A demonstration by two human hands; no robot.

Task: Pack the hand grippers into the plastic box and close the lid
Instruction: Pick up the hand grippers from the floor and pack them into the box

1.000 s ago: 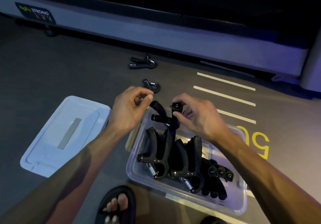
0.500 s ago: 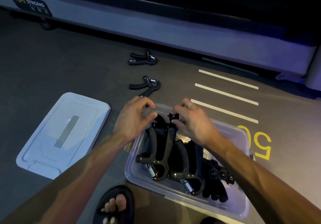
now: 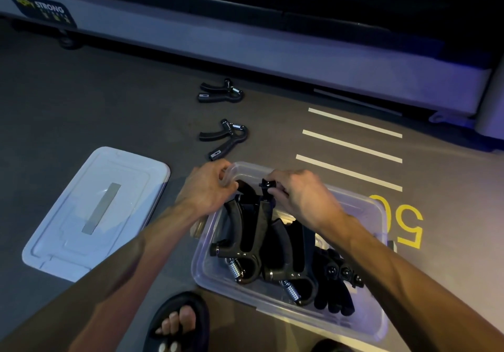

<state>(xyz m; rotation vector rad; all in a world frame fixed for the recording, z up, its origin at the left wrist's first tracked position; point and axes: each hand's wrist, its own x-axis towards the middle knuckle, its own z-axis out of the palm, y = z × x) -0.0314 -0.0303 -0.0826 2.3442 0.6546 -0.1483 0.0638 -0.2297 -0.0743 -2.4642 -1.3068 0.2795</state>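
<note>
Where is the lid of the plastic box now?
In the head view, the lid lies flat on the floor, to the left of the plastic box and beside the left forearm, apart from the box.

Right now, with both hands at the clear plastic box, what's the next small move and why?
Probably let go of the black hand gripper inside the clear plastic box, then reach the left hand to the nearer floor gripper; two grippers lie unpacked.

Gym floor; painted lane lines [image 3: 351, 122]; "STRONG" equipment label [image 3: 41, 9]
</note>
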